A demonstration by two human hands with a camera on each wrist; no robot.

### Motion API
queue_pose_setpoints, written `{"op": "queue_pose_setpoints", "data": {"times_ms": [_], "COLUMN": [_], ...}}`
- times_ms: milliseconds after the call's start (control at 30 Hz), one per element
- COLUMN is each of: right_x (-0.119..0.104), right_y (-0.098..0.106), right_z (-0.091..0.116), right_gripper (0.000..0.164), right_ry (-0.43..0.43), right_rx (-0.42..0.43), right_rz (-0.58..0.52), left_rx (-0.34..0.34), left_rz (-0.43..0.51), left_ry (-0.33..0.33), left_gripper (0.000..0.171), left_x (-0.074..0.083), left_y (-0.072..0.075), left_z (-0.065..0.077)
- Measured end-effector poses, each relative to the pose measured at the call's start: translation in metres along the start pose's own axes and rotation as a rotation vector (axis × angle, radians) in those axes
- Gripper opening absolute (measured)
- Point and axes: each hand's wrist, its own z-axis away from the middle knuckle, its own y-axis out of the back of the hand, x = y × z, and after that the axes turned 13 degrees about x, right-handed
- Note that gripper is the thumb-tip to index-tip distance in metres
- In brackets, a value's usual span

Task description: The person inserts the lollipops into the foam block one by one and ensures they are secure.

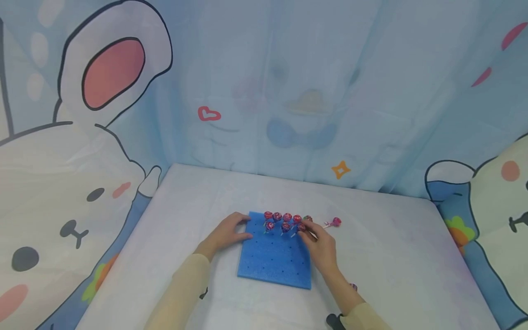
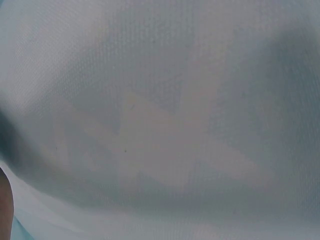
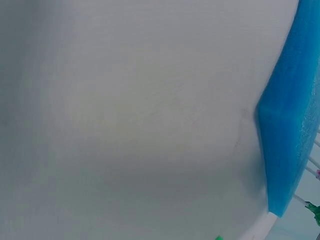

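Observation:
A blue foam board (image 1: 274, 259) dotted with small holes lies on the table. Several wrapped lollipops stand along its far side, among them a red one (image 1: 287, 217) and a dark one (image 1: 269, 225). My left hand (image 1: 224, 233) touches the board's left edge, thumb and fingers spread apart. At the right side, my right hand (image 1: 322, 247) pinches a lollipop (image 1: 301, 227) in the nearer row, its stick slanting to the board. The right wrist view catches the board's corner (image 3: 282, 135) and a green-wrapped lollipop (image 3: 314, 210); neither wrist view shows the fingertips at work.
One pink lollipop (image 1: 336, 222) lies on the white-covered table (image 1: 383, 256), right of the board. Another wrapped lollipop (image 1: 353, 287) is partly hidden by my right forearm. A printed blue curtain (image 1: 247, 91) hangs behind the table's far edge.

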Motion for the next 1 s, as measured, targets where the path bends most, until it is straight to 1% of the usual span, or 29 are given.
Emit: {"op": "queue_pose_setpoints", "data": {"times_ms": [133, 300, 500, 767, 1000], "right_x": [-0.003, -0.004, -0.004, -0.002, -0.001], "right_y": [-0.002, -0.007, -0.011, -0.011, -0.008], "right_z": [0.002, 0.005, 0.006, 0.005, 0.006], "right_gripper": [0.035, 0.033, 0.032, 0.034, 0.037], "right_ry": [-0.004, -0.037, -0.070, -0.091, -0.138], "right_rx": [-0.008, -0.018, -0.007, 0.014, -0.001], "right_rz": [-0.023, -0.020, -0.004, 0.011, 0.010], "left_rx": [0.001, 0.002, 0.013, 0.009, 0.010], "left_rz": [0.002, 0.003, 0.006, -0.003, -0.007], "left_ry": [0.007, 0.005, -0.029, -0.001, 0.006], "left_gripper": [0.060, 0.060, 0.059, 0.060, 0.060], "left_x": [0.000, 0.000, 0.000, 0.001, -0.002], "left_y": [0.000, -0.001, -0.001, -0.001, -0.003], "left_z": [0.000, 0.000, 0.000, 0.000, 0.000]}}
